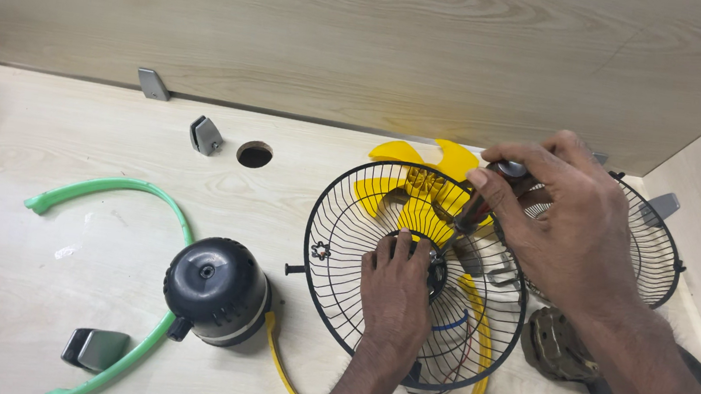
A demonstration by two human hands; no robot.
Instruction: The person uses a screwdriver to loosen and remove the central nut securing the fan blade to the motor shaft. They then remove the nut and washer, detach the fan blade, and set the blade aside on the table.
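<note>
Head cam, looking down on a light wood desk [25, 274] w/ wood-grain back panel [343, 29]; L hand [397, 286] lies on the hub of a black wire fan grille [336, 248], fingers curled down onto the centre of the grille, pressing/gripping there; can't tell exactly what sits under the fingertips; R hand [572, 222] is above and right of it, fingers clenched round the handle of a screwdriver [477, 207], dark handle w/ metal cap at top, shaft angled down-left toward the hub just beside the L fingertips; grille lies flat, centre-right of desk, near the front edge; yellow fan blade [419, 174] shows behind/through the grille's upper part; yellow ring [470, 387] curves under the grille's lower right; thin red and blue wires seen through the grille bars; second black grille [657, 250] at right, partly hidden by R hand; brownish motor part [558, 344] just right of the main grille, below R wrist; black domed motor cover [216, 292] left of the grille, apart from it; green ring [148, 200] curves around it on the left; small metal clip [94, 348] bottom left; another metal bracket [206, 134] beside a round cable hole [254, 154] near the back panel.
</note>
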